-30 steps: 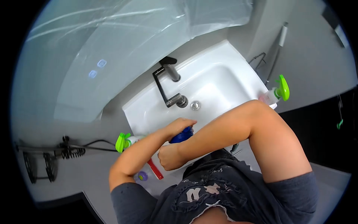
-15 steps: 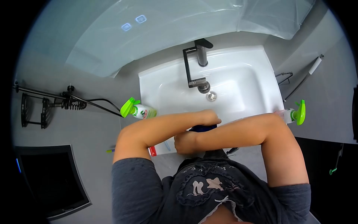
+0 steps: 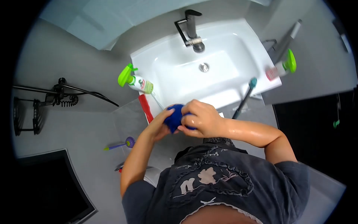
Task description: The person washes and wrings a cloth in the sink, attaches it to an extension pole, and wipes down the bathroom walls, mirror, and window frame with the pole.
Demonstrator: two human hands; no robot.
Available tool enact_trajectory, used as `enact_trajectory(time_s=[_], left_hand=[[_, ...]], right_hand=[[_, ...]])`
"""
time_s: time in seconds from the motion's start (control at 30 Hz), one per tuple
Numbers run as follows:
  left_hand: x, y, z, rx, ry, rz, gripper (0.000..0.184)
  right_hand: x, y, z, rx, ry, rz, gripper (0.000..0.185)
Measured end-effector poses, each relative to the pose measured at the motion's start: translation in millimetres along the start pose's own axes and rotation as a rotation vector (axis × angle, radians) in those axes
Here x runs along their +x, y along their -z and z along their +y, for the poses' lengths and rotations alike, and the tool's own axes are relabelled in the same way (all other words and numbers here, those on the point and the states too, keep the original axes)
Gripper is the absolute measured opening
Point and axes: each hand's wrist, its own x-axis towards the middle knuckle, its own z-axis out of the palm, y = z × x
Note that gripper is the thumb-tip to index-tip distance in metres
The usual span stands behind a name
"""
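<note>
A crumpled dark-blue cloth (image 3: pixel 173 118) is bunched between my two hands in front of the sink. My left hand (image 3: pixel 161 126) wraps it from the left, thumb on top and fingers mostly underneath. From the right, my right hand (image 3: pixel 202 118) grips it with curled fingers; the skin looks wet. Beyond them is the white sink (image 3: pixel 223 59), whose front edge lies just past the hands. A black faucet (image 3: pixel 191 28) stands at its back, with its jointed spout over the basin.
Green-topped spray bottles stand at the sink's left (image 3: pixel 141 84) and right (image 3: pixel 278 70) sides. A red object (image 3: pixel 145 107) lies by the front left corner. A teal-headed brush (image 3: pixel 246 97) sticks up at the front right. A purple brush (image 3: pixel 129 142) is at the left.
My forearms, crossed low over the sink front before, have come apart. The blue cloth has moved left and now shows between both hands. The view has shifted, showing more of the counter front.
</note>
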Motion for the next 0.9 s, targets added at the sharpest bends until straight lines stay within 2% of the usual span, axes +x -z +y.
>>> enact_trajectory(time_s=[0.03,0.07,0.13,0.2,0.27,0.3,0.33,0.37,0.4,0.47,0.53,0.57,0.6,0.67,0.7,0.73,0.8,0.83,0.9], left_hand=[[-30,1,-20,-0.006,-0.060,0.105,0.046],[-54,12,-45,-0.034,-0.145,0.116,0.047],[-99,40,-98,-0.102,-0.274,0.188,0.048],[-140,68,-148,-0.140,-0.305,0.244,0.048],[-181,87,-193,-0.219,-0.467,0.393,0.053],[-201,94,-213,-0.228,-0.453,0.398,0.053],[-222,101,-232,-0.177,-0.477,0.530,0.051],[-243,109,-248,-0.125,-0.506,0.663,0.048],[-259,129,-275,-0.133,-0.502,0.673,0.048],[-280,178,-335,0.265,-0.370,1.043,0.051],[-301,180,-356,0.761,-0.196,1.135,0.057],[-310,186,-369,0.700,-0.150,1.131,0.056],[-318,191,-381,0.886,-0.115,1.215,0.053],[-339,162,-359,0.848,0.087,1.320,0.051],[-350,163,-368,0.966,-0.048,1.411,0.044],[-361,160,-364,0.917,-0.066,1.493,0.044],[-388,143,-349,0.933,0.040,1.531,0.036],[-397,136,-346,0.957,-0.036,1.646,0.034],[-409,114,-330,0.881,-0.043,1.775,0.036]], right_hand=[[-9,-7,-16,0.064,-0.106,-0.025,0.025],[-20,-18,-32,0.039,-0.119,-0.017,0.025],[-51,-52,-60,0.203,-0.228,-0.055,0.028],[-82,-83,-86,0.283,-0.308,-0.176,0.045],[-113,-104,-105,0.218,-0.404,-0.283,0.056],[-130,-111,-99,0.212,-0.493,-0.325,0.062],[-148,-111,-88,0.151,-0.562,-0.286,0.060],[-156,-101,-80,-0.002,-0.745,-0.285,0.058],[-180,-88,-48,-0.142,-0.860,-0.198,0.059],[-226,-62,12,-0.374,-1.114,-0.013,0.061],[-257,-23,69,-0.636,-1.170,0.093,0.061],[-261,-7,84,-0.651,-1.196,0.144,0.060],[-260,4,101,-0.646,-1.214,0.181,0.060],[-253,19,128,-0.589,-1.242,0.229,0.060],[-251,23,137,-0.549,-1.260,0.249,0.060],[-249,25,149,-0.509,-1.276,0.262,0.060],[-255,28,175,-0.434,-1.307,0.283,0.059],[-266,26,191,-0.394,-1.321,0.299,0.059],[-291,24,234,-0.280,-1.350,0.357,0.057]])
